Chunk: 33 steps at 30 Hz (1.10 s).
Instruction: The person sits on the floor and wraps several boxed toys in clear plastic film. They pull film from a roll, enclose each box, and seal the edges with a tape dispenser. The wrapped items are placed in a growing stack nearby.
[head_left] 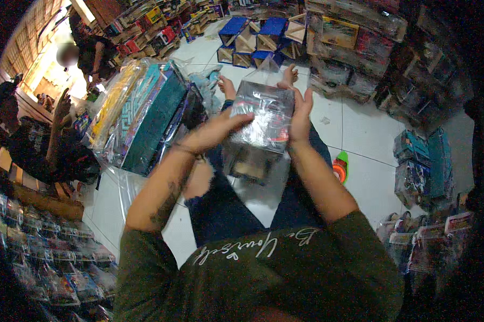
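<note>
Between my bent legs is a dark book with red marks (274,104), in shiny clear plastic. My left hand (236,122) grips its left side, with the thumb lying across the cover. Along its right edge presses my right hand (301,115), fingers pointing away from me. Loose clear plastic (260,188) hangs below the book toward my lap, and a brownish block shows through it. Glare hides part of the cover, and I cannot tell whether more books lie underneath.
Left of my legs stands a plastic-wrapped bundle of books (150,115). Blue books (271,35) are stacked ahead. An orange and green object (340,167) lies by my right leg. Wrapped stacks (424,166) stand right. A person in dark clothes (38,134) sits left.
</note>
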Tool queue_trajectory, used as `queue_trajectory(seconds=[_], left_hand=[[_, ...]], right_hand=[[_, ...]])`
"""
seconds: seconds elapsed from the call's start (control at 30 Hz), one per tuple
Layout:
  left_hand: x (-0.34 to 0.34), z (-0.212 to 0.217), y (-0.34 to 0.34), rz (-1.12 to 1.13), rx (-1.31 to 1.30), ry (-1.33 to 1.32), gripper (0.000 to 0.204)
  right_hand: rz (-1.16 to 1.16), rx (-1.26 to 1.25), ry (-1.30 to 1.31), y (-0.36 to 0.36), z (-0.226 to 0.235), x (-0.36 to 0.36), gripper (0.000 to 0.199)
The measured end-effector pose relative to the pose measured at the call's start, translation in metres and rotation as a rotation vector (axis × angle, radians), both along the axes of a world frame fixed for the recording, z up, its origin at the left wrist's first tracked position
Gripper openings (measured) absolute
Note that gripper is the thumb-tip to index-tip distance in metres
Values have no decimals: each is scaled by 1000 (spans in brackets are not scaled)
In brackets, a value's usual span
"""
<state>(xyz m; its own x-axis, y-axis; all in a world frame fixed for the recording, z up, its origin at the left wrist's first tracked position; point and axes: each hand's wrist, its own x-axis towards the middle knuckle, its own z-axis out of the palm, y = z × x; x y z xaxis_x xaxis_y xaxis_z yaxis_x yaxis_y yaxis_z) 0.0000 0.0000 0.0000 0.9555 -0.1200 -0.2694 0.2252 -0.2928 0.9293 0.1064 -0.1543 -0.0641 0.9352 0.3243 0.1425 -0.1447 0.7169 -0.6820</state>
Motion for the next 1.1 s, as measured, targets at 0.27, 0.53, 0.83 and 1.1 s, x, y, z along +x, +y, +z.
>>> queue_trajectory(seconds=[0.27,0.53,0.83,1.1], left_hand=[[-54,-68,-43,372,174,-354,89],[-66,-41,-48,419,274,-749,114],[-68,-17,-60,284,956,-888,137],[-63,-16,-60,-56,1060,-884,99]], right_hand=[[395,-749,-813,-39,59,12,54],[270,-917,-1059,-34,126,21,49],[67,-1118,-1345,-35,80,-35,22],[196,-952,-1296,-97,38,-75,24]])
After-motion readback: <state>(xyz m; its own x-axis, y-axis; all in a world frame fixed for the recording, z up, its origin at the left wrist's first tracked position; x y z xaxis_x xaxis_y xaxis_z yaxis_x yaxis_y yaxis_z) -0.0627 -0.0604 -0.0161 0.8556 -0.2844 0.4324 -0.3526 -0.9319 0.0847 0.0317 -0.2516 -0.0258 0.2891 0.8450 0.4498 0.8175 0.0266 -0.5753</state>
